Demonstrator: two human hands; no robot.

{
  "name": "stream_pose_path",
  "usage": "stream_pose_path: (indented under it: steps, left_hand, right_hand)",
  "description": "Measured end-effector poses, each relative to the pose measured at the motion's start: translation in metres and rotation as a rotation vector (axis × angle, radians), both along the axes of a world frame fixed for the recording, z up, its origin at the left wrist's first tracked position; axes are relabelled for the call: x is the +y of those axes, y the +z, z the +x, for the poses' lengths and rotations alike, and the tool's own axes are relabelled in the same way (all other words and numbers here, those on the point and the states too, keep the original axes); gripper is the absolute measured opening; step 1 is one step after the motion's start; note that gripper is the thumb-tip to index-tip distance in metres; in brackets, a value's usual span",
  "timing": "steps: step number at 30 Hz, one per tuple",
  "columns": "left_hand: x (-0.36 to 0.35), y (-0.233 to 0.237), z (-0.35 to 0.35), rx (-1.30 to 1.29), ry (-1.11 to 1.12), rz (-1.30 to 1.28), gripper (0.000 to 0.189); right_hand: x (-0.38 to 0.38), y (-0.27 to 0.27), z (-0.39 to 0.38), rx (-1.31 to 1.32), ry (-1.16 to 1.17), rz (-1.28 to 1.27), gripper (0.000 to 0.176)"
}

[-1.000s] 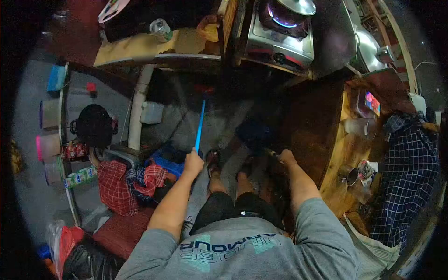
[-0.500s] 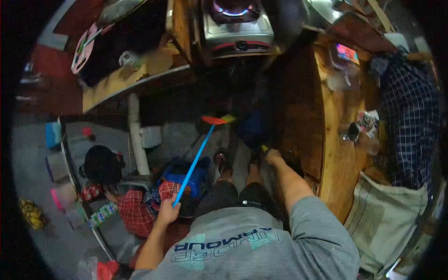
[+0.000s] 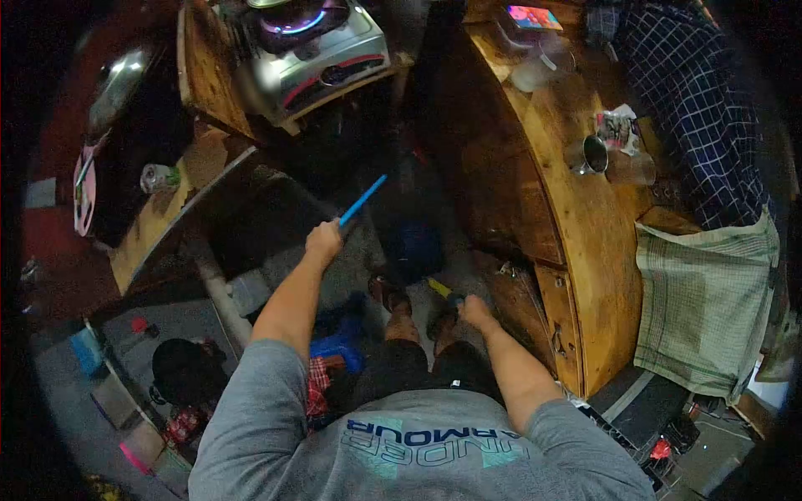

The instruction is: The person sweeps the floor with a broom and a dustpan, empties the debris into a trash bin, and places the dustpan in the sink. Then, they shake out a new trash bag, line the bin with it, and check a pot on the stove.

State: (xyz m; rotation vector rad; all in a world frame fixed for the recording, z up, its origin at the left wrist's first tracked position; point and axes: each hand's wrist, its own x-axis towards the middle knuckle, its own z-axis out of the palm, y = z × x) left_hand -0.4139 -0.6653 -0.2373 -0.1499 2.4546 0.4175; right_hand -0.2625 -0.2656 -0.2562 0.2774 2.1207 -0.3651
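Observation:
In the head view, my left hand [image 3: 324,240] is wrapped round the blue handle of a broom [image 3: 364,199], held out ahead of me. The handle points up and to the right, and its far end is lost in the dark, where a small red spot shows. My right hand [image 3: 474,314], lower and near my knee, grips the yellow handle of a dustpan [image 3: 440,288]. The pan's dark blue body [image 3: 413,250] is low, just ahead of my feet; whether it touches the floor is hard to tell.
A lit gas stove [image 3: 334,67] stands ahead on the left. To my right runs a wooden counter [image 3: 576,250] with a metal cup [image 3: 590,155], a phone [image 3: 535,17] and a hanging cloth [image 3: 702,309]. Another person [image 3: 188,371] sits low at my left, beside a wooden board edge [image 3: 180,213].
My left hand has moved forward and up with the broom, whose red and yellow head is no longer distinct. The dustpan has shifted slightly down and left in view. The view has turned right.

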Motion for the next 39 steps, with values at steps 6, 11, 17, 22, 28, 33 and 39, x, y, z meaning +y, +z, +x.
stream_pose_path:
  steps: [6, 11, 17, 22, 28, 33, 39]
  left_hand:
    - [-0.040, -0.038, 0.080, -0.047, 0.112, 0.094, 0.035]
    - [-0.066, 0.032, 0.172, -0.162, 0.329, -0.021, 0.038]
    - [-0.047, 0.068, 0.177, 0.058, 0.100, 0.012, 0.037]
    - [0.029, -0.007, 0.126, 0.049, -0.017, -0.108, 0.035]
    - [0.016, -0.002, 0.198, -0.040, 0.049, -0.301, 0.033]
    - [-0.022, -0.036, 0.276, -0.051, 0.162, -0.296, 0.036]
    - [0.047, 0.090, 0.286, -0.251, 0.404, -0.079, 0.035]
  right_hand:
    - [0.029, -0.021, 0.032, -0.051, 0.028, -0.072, 0.038]
    - [0.045, -0.013, 0.039, -0.042, -0.074, -0.052, 0.034]
    - [0.077, -0.041, 0.063, 0.073, -0.057, -0.104, 0.029]
    - [0.107, -0.063, 0.094, 0.052, -0.058, -0.124, 0.030]
    - [0.128, -0.027, 0.092, 0.148, -0.051, -0.183, 0.033]
    - [0.147, -0.023, 0.103, 0.036, -0.123, -0.228, 0.032]
    - [0.171, -0.044, 0.130, 0.117, 0.082, -0.290, 0.026]
